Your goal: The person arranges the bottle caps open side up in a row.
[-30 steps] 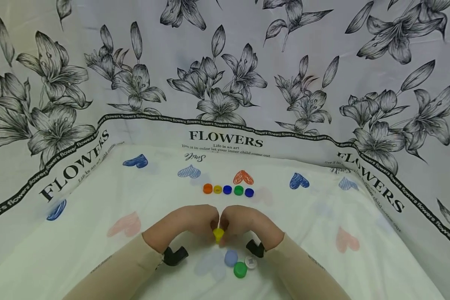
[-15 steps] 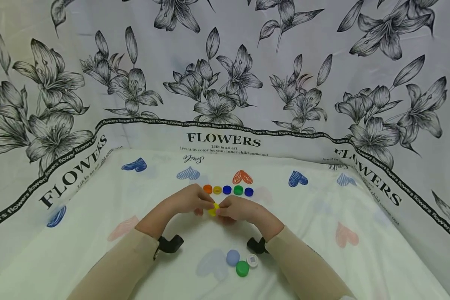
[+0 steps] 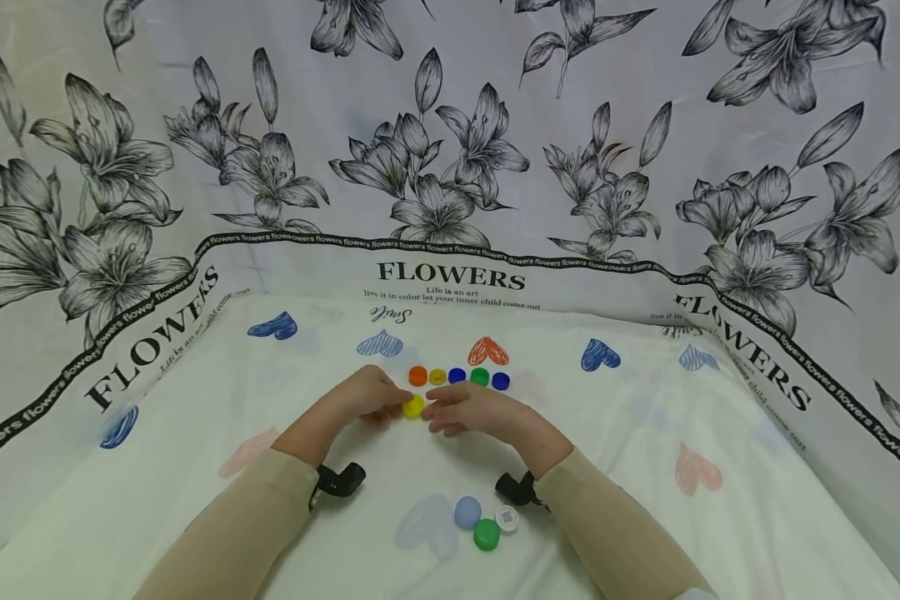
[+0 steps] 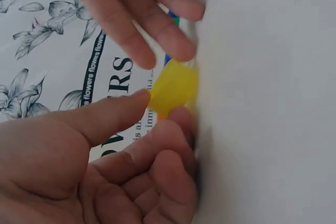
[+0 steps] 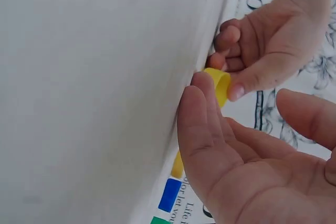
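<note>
A yellow bottle cap (image 3: 414, 407) is low over the cloth, just in front of a row of coloured caps. My left hand (image 3: 362, 397) pinches it from the left; in the left wrist view the thumb and a fingertip meet the yellow cap (image 4: 170, 87) on its near side. Its hollow side shows in the right wrist view, where the cap (image 5: 222, 86) is partly hidden by fingers. To its right, my right hand (image 3: 471, 408) has its fingers loosely extended, holding nothing, fingertips close to the cap's edge.
Behind the hands runs the row: an orange cap (image 3: 417, 376), a yellow cap (image 3: 437, 377), a blue one, a green one and a dark blue cap (image 3: 501, 381). Nearer the body lie a light blue cap (image 3: 467, 512), a green cap (image 3: 486, 535) and a white cap (image 3: 506, 519).
Both hands have carried the yellow cap forward from near the body to the row, then slightly left. The right fingers have let go of it and straightened.
</note>
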Demonstrator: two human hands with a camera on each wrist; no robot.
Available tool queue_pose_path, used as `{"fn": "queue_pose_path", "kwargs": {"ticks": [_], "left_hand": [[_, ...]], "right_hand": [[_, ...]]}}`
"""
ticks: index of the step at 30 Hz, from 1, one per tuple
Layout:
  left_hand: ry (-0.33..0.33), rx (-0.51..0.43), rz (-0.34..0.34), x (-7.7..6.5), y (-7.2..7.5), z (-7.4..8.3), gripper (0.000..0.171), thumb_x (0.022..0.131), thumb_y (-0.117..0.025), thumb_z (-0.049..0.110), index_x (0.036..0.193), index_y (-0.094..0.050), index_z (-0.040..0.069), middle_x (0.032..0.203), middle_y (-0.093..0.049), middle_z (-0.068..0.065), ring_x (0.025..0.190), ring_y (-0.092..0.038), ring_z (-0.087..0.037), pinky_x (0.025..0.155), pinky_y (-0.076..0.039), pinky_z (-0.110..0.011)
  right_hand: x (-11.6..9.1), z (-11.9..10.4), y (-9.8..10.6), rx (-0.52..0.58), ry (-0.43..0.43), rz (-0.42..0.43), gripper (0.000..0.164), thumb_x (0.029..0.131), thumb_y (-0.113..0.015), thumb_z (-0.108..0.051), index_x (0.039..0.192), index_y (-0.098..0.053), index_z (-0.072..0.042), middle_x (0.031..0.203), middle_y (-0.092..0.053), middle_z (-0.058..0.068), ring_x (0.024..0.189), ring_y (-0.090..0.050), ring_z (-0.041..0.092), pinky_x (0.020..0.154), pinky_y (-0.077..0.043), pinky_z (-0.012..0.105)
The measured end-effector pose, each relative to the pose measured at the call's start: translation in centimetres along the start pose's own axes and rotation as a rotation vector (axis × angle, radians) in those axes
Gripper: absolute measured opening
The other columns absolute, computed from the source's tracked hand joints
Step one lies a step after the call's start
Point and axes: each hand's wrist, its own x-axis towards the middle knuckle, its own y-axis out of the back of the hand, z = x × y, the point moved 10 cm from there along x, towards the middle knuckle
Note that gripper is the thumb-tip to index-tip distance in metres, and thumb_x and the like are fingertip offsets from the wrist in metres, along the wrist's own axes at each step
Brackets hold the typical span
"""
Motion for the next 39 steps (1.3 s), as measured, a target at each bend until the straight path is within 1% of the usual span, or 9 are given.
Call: {"fn": "queue_pose_path", "kwargs": {"ticks": [5, 10, 21, 25, 27, 31, 34, 37, 39], "left_hand": [[0.025, -0.061, 0.035, 0.3, 0.0, -0.3, 0.029, 0.098, -0.071, 0.026, 0.087, -0.075, 0.000, 0.073, -0.069, -0.009, 0.054, -0.061, -0.016, 0.056, -0.054, -0.025], [0.030, -0.074, 0.031, 0.3, -0.1, 0.0, 0.025, 0.099, -0.069, 0.020, 0.099, -0.075, -0.004, 0.077, -0.071, -0.010, 0.056, -0.063, -0.017, 0.058, -0.055, -0.025], [-0.034, -0.072, -0.004, 0.3, -0.5, 1.2, 0.025, 0.101, -0.065, 0.013, 0.111, -0.073, -0.008, 0.082, -0.073, -0.010, 0.064, -0.066, -0.020, 0.063, -0.057, -0.027], [-0.045, -0.022, 0.002, -0.1, -0.1, 1.7, 0.028, 0.101, -0.064, 0.014, 0.114, -0.072, -0.008, 0.087, -0.073, -0.011, 0.069, -0.066, -0.020, 0.066, -0.057, -0.028], [-0.049, 0.030, 0.024, -0.5, 0.2, 2.1, 0.030, 0.101, -0.064, 0.016, 0.116, -0.071, -0.008, 0.090, -0.073, -0.011, 0.070, -0.065, -0.020, 0.067, -0.057, -0.029], [-0.133, 0.162, 0.065, -2.4, -0.1, 4.3, 0.029, 0.101, -0.065, 0.018, 0.117, -0.071, -0.006, 0.095, -0.071, -0.011, 0.070, -0.065, -0.019, 0.067, -0.054, -0.031], [-0.288, 0.265, -0.045, -4.4, -2.4, 7.0, 0.020, 0.098, -0.070, 0.016, 0.109, -0.073, -0.001, 0.094, -0.071, -0.007, 0.073, -0.065, -0.017, 0.069, -0.054, -0.033], [-0.401, 0.349, -0.298, -6.7, -6.3, 8.5, 0.009, 0.092, -0.077, 0.013, 0.099, -0.074, 0.009, 0.088, -0.069, -0.001, 0.073, -0.063, -0.016, 0.069, -0.052, -0.032], [-0.429, 0.406, -0.433, -7.9, -8.7, 8.6, 0.011, 0.088, -0.082, 0.014, 0.094, -0.073, 0.013, 0.083, -0.066, 0.003, 0.071, -0.061, -0.014, 0.068, -0.051, -0.030]], "right_hand": [[-0.3, -0.2, -0.2, 0.015, 0.029, -0.029, 0.055, 0.104, -0.059, -0.017, 0.154, -0.043, -0.002, 0.140, -0.061, 0.010, 0.109, -0.067, 0.024, 0.097, -0.053, 0.038], [-0.4, 0.1, -0.3, 0.006, 0.022, -0.036, 0.056, 0.104, -0.060, -0.020, 0.155, -0.042, -0.004, 0.145, -0.058, 0.009, 0.110, -0.067, 0.023, 0.098, -0.052, 0.039], [-1.1, -0.1, 1.0, -0.046, 0.008, -0.041, 0.052, 0.102, -0.062, -0.020, 0.150, -0.051, -0.006, 0.147, -0.057, 0.005, 0.116, -0.063, 0.021, 0.099, -0.051, 0.040], [-1.9, -1.1, 2.7, -0.165, 0.017, -0.038, 0.049, 0.103, -0.061, -0.025, 0.148, -0.054, -0.008, 0.137, -0.064, 0.006, 0.118, -0.061, 0.024, 0.100, -0.050, 0.043], [-2.6, -1.5, 3.5, -0.287, 0.009, -0.031, 0.047, 0.103, -0.062, -0.030, 0.146, -0.057, -0.012, 0.127, -0.068, 0.002, 0.116, -0.061, 0.023, 0.100, -0.050, 0.044], [-4.3, -1.8, 3.5, -0.492, -0.024, -0.055, 0.033, 0.098, -0.071, -0.029, 0.129, -0.070, -0.016, 0.109, -0.067, -0.004, 0.104, -0.060, 0.020, 0.092, -0.051, 0.042], [-5.3, -1.9, 2.1, -0.551, -0.063, -0.117, 0.018, 0.093, -0.078, -0.020, 0.109, -0.075, -0.014, 0.096, -0.066, -0.002, 0.094, -0.059, 0.019, 0.083, -0.050, 0.038], [-6.1, -1.6, 0.4, -0.634, -0.147, -0.164, 0.009, 0.088, -0.083, -0.018, 0.092, -0.075, -0.015, 0.085, -0.066, -0.002, 0.083, -0.058, 0.017, 0.077, -0.049, 0.034], [-6.4, -1.3, -0.6, -0.726, -0.210, -0.183, 0.013, 0.086, -0.085, -0.022, 0.083, -0.075, -0.015, 0.076, -0.063, -0.003, 0.076, -0.056, 0.015, 0.072, -0.047, 0.031]]}}
